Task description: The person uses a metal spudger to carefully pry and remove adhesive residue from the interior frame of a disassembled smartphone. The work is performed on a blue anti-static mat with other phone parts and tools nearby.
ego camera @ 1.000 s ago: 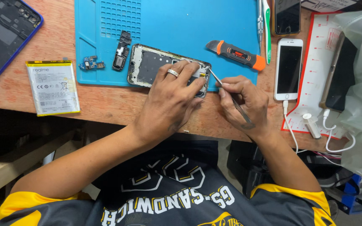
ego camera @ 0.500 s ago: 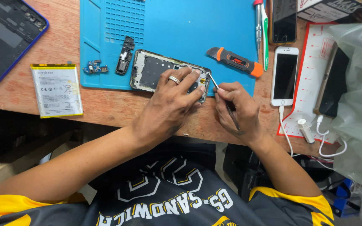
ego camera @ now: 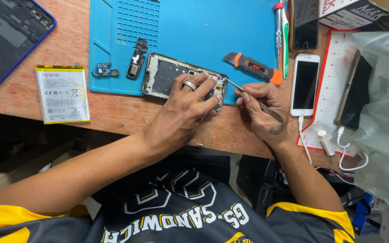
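Opened phone (ego camera: 167, 74) right end hidden under left hand (ego camera: 183, 112), back cover (ego camera: 5, 33) cut off top-left

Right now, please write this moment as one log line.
left hand: holds opened phone | right hand: tweezers tip at phone edge | blue mat under phone | battery aside

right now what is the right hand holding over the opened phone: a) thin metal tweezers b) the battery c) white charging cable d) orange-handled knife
a: the right hand pinches thin metal tweezers, tip at the opened phone edge, while the orange-handled knife lies apart on the blue mat.
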